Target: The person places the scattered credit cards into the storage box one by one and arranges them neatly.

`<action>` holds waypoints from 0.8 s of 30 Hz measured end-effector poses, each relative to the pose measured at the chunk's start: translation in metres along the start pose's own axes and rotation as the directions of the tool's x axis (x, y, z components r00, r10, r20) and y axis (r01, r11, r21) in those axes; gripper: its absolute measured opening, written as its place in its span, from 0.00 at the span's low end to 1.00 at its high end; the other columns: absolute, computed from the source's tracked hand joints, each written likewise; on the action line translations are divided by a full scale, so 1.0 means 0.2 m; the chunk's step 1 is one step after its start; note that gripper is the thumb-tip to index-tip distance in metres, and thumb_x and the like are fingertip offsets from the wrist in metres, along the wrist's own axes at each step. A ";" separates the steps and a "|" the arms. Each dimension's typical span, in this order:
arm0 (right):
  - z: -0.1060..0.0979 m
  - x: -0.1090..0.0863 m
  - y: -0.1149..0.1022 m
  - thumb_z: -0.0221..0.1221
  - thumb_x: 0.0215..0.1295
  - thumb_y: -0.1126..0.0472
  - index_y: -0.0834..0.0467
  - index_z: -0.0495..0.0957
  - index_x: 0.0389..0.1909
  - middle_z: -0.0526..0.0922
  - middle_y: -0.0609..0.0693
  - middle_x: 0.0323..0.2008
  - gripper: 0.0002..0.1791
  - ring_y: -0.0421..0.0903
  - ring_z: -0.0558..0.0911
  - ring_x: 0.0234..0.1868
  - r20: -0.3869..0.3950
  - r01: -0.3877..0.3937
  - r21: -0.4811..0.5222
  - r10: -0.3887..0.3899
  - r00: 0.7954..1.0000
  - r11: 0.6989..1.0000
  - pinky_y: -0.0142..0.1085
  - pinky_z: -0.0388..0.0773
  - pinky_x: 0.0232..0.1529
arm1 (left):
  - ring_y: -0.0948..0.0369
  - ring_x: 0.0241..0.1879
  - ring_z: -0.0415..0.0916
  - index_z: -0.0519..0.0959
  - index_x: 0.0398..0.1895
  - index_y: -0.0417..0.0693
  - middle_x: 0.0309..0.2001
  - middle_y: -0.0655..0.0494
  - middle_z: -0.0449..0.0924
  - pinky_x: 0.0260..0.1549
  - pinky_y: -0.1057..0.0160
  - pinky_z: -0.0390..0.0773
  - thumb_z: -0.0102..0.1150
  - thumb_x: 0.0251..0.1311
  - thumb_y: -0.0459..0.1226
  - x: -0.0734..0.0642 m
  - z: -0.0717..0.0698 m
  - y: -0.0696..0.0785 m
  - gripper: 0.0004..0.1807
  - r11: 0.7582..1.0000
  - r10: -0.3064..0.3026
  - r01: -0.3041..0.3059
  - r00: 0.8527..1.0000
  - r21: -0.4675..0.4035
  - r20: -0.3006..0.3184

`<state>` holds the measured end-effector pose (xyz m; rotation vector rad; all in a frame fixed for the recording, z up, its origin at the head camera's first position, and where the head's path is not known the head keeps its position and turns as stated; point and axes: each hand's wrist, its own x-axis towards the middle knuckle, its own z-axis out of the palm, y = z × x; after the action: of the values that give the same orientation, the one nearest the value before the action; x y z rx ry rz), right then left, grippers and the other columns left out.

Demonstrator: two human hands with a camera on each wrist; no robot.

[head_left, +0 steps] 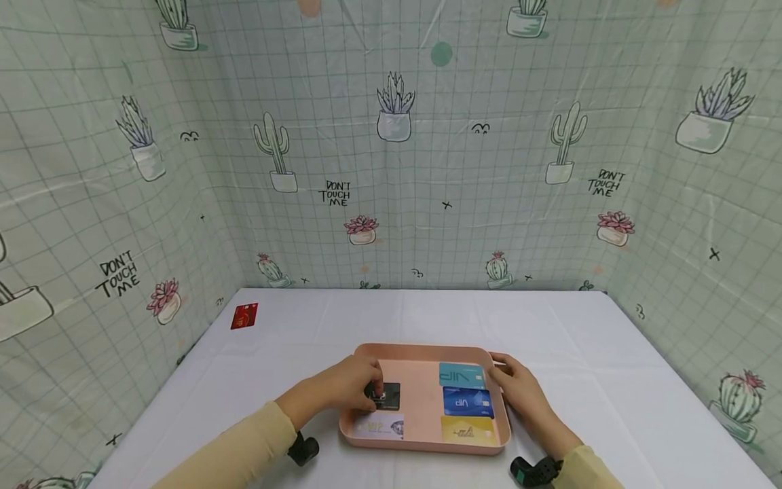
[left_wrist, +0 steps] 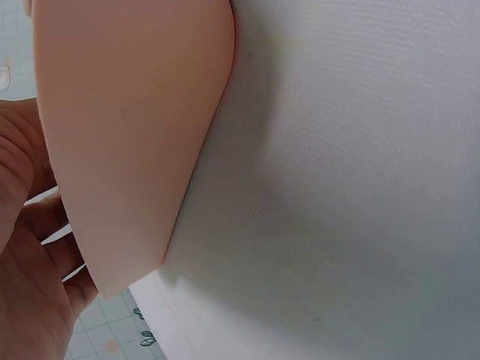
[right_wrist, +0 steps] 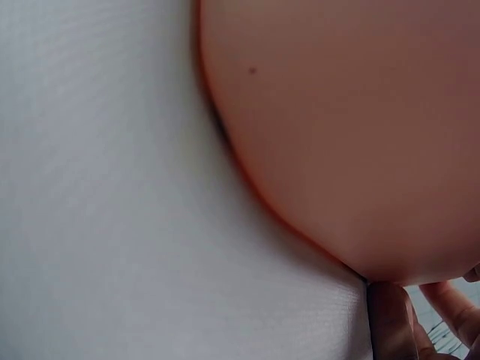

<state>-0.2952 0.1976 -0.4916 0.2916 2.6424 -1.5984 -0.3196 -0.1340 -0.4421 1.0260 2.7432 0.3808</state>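
Note:
A pink tray (head_left: 421, 407) lies on the table with cards inside. My left hand (head_left: 349, 382) reaches over its left side and pinches a black card (head_left: 389, 396) between thumb and fingers, covering the card's left end. Just below that card lies a white VIP card (head_left: 385, 426). Down the tray's right side run a teal card (head_left: 461, 375), a blue card (head_left: 467, 402) and a yellow card (head_left: 468, 430). My right hand (head_left: 520, 388) grips the tray's right rim near the far corner. In the right wrist view, fingers (right_wrist: 391, 319) meet the tray's outer wall (right_wrist: 352, 150).
A red card (head_left: 244, 316) lies by itself at the table's far left. White cloth covers the table (head_left: 293, 319). A grid-patterned curtain (head_left: 421, 170) with cactus drawings rises behind it and on both sides.

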 end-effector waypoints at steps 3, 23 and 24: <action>0.00 0.00 0.00 0.50 0.78 0.55 0.62 0.66 0.74 0.74 0.70 0.65 0.28 0.63 0.77 0.62 -0.001 0.011 -0.007 -0.011 1.000 1.000 0.50 0.81 0.55 | 0.66 0.38 0.70 0.82 0.29 0.54 0.42 0.63 0.78 0.44 0.65 0.77 0.80 0.51 0.37 0.00 0.00 0.00 0.11 1.000 -0.010 0.010 1.000 -0.006 0.005; 0.00 0.00 0.00 0.51 0.78 0.54 0.61 0.65 0.75 0.72 0.70 0.68 0.29 0.64 0.76 0.64 0.006 -0.014 0.011 0.013 1.000 1.000 0.50 0.81 0.56 | 0.66 0.39 0.70 0.83 0.29 0.54 0.43 0.63 0.78 0.44 0.66 0.79 0.79 0.51 0.36 -0.01 0.01 0.00 0.11 1.000 -0.005 0.005 1.000 -0.031 0.008; 0.00 0.00 0.00 0.50 0.78 0.54 0.61 0.65 0.75 0.72 0.70 0.68 0.29 0.64 0.76 0.65 0.007 -0.014 0.007 0.014 1.000 1.000 0.52 0.80 0.57 | 0.67 0.39 0.70 0.83 0.29 0.54 0.43 0.63 0.78 0.44 0.66 0.79 0.79 0.51 0.36 -0.01 0.01 0.00 0.11 1.000 -0.003 0.003 1.000 -0.028 0.008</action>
<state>-0.2951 0.1973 -0.4907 0.3034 2.6249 -1.6016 -0.3178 -0.1354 -0.4446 1.0141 2.7244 0.4136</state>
